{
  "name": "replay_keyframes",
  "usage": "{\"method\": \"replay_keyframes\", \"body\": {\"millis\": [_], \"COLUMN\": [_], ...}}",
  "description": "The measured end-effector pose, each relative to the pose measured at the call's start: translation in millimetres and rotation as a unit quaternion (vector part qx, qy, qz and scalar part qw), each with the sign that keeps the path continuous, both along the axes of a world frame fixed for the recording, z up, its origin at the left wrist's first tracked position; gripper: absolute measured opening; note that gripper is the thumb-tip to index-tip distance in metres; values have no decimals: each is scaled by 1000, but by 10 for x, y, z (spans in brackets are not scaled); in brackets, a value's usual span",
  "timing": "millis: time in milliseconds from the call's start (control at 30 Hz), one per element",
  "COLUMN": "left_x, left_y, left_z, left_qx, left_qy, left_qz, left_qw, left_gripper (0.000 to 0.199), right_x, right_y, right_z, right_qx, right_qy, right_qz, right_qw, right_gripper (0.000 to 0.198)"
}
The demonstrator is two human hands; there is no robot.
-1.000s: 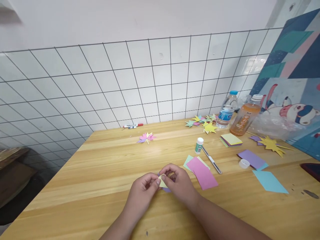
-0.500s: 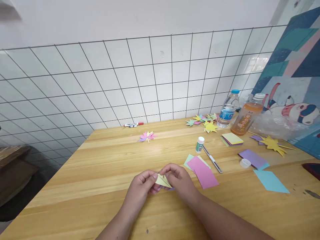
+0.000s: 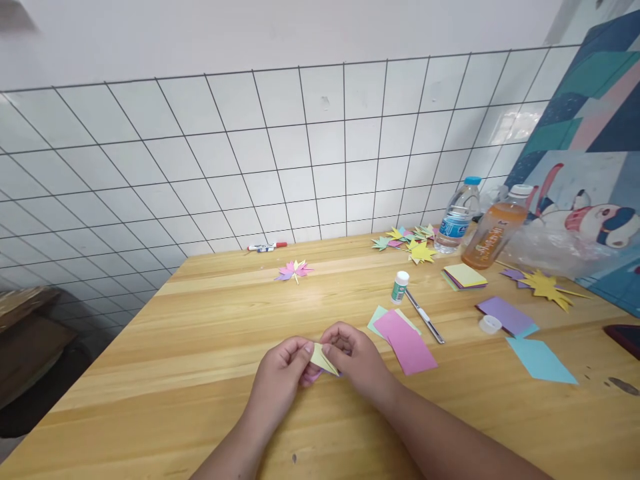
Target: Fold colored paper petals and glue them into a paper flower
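Observation:
Between my two hands is a folded paper piece (image 3: 323,360), pale yellow on top with pink and purple edges showing beneath. My left hand (image 3: 284,365) pinches its left side, thumb on top. My right hand (image 3: 353,353) is closed on its upper right side, the thumb pressed on the yellow layer and the fingers curled behind. Some of the fingers under the paper are hidden. Just right of my right hand lie a pink paper sheet (image 3: 407,343) and a pale green sheet (image 3: 376,321) partly under it.
A glue stick (image 3: 399,287), a utility knife (image 3: 425,317), and a white cap (image 3: 490,325) lie to the right. Farther out are blue paper (image 3: 543,360), a stack of squares (image 3: 465,275), folded stars (image 3: 420,251), two bottles (image 3: 493,230), a pink paper star (image 3: 294,270) and markers (image 3: 267,247).
My right thumb has shifted left onto the yellow layer, and the yellow flap's folds now lie closer together. The view has tilted very slightly; other things stay where they were.

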State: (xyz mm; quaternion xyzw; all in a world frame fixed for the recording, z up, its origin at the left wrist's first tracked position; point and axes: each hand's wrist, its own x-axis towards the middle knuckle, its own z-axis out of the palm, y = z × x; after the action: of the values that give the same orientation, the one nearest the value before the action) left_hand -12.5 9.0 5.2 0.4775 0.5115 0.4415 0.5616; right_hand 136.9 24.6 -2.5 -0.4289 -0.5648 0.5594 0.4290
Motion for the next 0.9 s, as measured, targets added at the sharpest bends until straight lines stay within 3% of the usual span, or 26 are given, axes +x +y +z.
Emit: {"method": "replay_keyframes", "body": {"millis": [300,600,900], "left_x": [-50,-28,-4], "left_y": [37,6,17], "left_z": [-36,-63,-54], "left_qx": [-54,-59,-54], "left_qy": [-36,20,-11], "left_qz": [-19,7,3], "left_qw": [998,998,998], "left_gripper": [37,40,39], "right_x": [-18,-3,-4], "right_y": [-7,33,15], "right_z": [20,-21,-4], "right_qx": [16,-16,-1], "right_qy": [-27,-38,-63], "right_qz": [-17,-29,-23], "right_qw": [999,999,998], "right_gripper": [14,21,10]}}
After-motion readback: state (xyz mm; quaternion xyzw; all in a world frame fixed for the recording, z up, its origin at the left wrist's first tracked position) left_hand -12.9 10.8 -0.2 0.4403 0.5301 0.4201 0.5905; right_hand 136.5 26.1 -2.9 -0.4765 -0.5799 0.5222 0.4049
